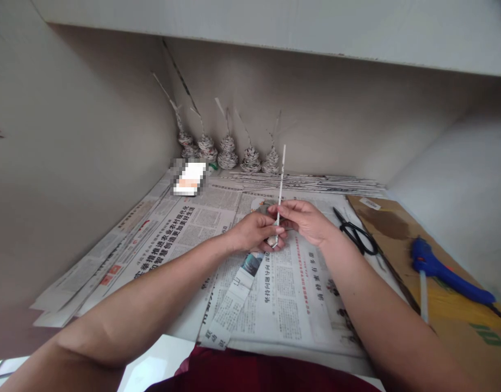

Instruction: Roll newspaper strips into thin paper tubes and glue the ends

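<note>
In the middle of the head view, my left hand [256, 231] pinches the lower end of a thin rolled newspaper tube [281, 179]. Higher on the same tube are the closed fingers of my right hand [305, 220]. The tube stands almost upright, its top pointing toward the wall. From under my left hand a long newspaper strip [236, 296] runs down toward my body; whether it joins the tube is hidden by the fingers. Spread newspaper sheets [283, 305] lie beneath both hands.
Several woven paper gourd shapes [228, 152] stand along the back wall, near a pile of paper tubes [315, 183]. A pixelated phone-like object [190, 178] lies left. Black-handled scissors [356, 234] and a blue glue gun [441, 269] on cardboard [391, 209] are at right.
</note>
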The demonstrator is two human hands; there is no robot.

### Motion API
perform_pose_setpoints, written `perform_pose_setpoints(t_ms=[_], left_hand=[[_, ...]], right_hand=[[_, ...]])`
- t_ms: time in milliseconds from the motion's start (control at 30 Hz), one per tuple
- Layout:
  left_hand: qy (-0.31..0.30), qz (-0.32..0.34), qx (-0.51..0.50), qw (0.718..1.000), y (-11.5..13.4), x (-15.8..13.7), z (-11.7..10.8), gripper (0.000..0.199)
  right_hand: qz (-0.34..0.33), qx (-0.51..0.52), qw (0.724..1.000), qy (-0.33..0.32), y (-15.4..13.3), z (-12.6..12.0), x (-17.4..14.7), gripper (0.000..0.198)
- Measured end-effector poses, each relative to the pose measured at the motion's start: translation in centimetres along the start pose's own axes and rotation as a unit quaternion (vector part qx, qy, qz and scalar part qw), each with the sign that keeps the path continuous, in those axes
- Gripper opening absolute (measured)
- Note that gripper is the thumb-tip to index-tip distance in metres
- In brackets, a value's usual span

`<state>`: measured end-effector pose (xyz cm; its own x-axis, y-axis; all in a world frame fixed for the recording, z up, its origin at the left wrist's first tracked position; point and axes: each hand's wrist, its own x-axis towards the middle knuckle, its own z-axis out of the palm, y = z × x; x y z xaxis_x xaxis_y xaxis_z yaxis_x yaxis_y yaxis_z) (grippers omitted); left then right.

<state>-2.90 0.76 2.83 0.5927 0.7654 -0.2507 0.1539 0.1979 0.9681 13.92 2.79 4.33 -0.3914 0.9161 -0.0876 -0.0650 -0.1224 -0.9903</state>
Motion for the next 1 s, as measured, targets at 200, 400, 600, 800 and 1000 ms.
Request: perform_pose_setpoints(t_ms=[200, 400, 600, 800, 1000], left_hand=[[-0.021, 0.03, -0.026, 0.999, -0.1, 0.2, 0.1, 0.035], [-0.021, 0.025, -0.032, 0.999, -0.2, 0.2, -0.1, 0.038], [-0.048, 0.045, -0.04, 0.997, -0.2, 0.1, -0.2, 0.044], [-0.068, 0.049, -0.038, 0.996, -0.2, 0.1, -0.4, 0.046], [-0.062, 0.067, 0.0, 0.996, -0.1, 0.1, -0.2, 0.048]], right_hand=[[-0.037, 0.023, 0.997, 0.067, -0.2, 0.3, 0.0, 0.027], [0.0, -0.012, 1.0, -0.02, 0.2, -0.1, 0.0, 0.028], [0.001, -0.001, 1.0, -0.023, 0.2, 0.0, -0.2, 0.028], [-0.007, 0.007, 1.0, -0.024, 0.5, -0.7, 0.0, 0.026], [-0.05, 0.01, 0.998, 0.034, 0.8, 0.1, 0.4, 0.031]])
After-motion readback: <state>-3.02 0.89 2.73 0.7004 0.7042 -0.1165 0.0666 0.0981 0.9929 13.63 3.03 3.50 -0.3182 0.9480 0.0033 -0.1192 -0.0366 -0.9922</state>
